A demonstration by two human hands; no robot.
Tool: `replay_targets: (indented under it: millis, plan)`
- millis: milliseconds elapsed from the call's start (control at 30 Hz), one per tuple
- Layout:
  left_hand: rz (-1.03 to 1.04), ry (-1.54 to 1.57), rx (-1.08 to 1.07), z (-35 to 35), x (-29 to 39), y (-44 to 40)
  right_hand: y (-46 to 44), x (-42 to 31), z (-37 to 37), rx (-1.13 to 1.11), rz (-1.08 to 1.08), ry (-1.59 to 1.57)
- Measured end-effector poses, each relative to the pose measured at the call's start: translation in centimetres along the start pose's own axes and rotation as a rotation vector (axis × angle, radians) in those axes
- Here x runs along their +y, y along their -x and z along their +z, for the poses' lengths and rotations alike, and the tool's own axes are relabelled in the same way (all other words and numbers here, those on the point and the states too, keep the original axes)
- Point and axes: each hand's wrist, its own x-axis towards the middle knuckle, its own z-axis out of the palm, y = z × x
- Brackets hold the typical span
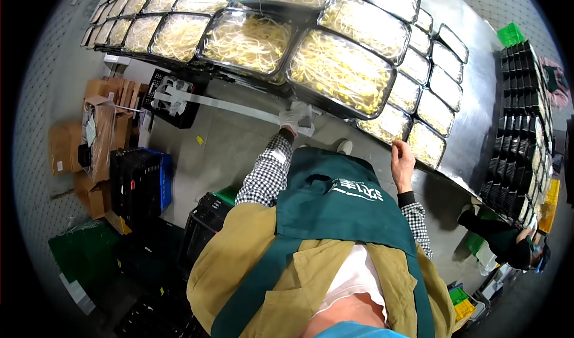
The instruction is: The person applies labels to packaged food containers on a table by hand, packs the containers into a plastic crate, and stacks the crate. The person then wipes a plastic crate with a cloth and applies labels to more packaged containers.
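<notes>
Right hand (404, 162) palm inward, fingers half-curled beside sprout tray (382, 124), hold unclear; gloved left hand (292, 118) extended, grip unclear. Apron (335, 209): white Chinese lettering.

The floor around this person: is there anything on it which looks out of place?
Yes: a small yellow scrap lies by itself on the grey floor, left of the person's left hand. It looks dropped, though I cannot tell what it is.

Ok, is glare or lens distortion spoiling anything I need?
Head view: glare whitens some sprout packs toward the upper right, and the table shines palely; head view: fisheye bends the outer scene, with black corners; head view: the right hand reads fairly clearly.
</notes>
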Motion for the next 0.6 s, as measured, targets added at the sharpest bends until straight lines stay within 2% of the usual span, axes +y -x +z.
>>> replay_targets:
  millis: [33,67,100,133,200,300,367,400,433,500,567,600]
  plan:
    - [-0.146,0.580,0.054,0.6,0.5,-0.1,0.1,0.7,0.1,0.003,-0.015,0.031]
    - [-0.258,1.164,0.197,1.2,1.0,-0.2,0.0,0.7,0.1,-0.004,-0.025,0.033]
    - [-0.332,1.366,0.184,1.2,1.0,-0.7,0.0,0.6,0.0,-0.011,-0.034,0.030]
    - [-0.302,0.772,0.024,-0.5,1.5,-1.0,-0.1,0.3,0.0,-0.014,-0.026,0.023]
    - [-0.134,-0.104,-0.167,-2.9,2.1,-1.1,-0.6,-0.3,-0.3,-0.030,-0.002,0.024]
    - [-0.154,0.077,-0.143,2.9,-1.0,-2.5,-2.0,-1.2,-0.9,0.023,-0.043,0.042]
    - [-0.285,0.316,-0.191,-1.2,0.4,-2.4,-3.3,-2.0,-1.3,0.097,-0.010,-0.001]
    - [-0.170,0.045,-0.177,-0.5,0.0,-2.5,-4.1,-2.6,-1.7,0.136,0.006,-0.002]
    - [-0.056,-0.223,-0.166,0.3,-0.4,-2.0,-4.9,-3.3,-2.1,0.224,-0.078,0.011]
    - [-0.123,0.447,0.088,-1.7,0.2,0.1,-6.6,-6.5,-3.7,0.377,-0.182,-0.023]
    - [-0.567,1.571,-0.007,-4.9,1.1,2.3,-7.3,-10.0,-5.3,0.438,-0.252,-0.041]
    - [-0.500,1.665,0.055,-8.5,3.3,4.7,-7.0,-11.7,-5.5,0.391,-0.247,-0.216]
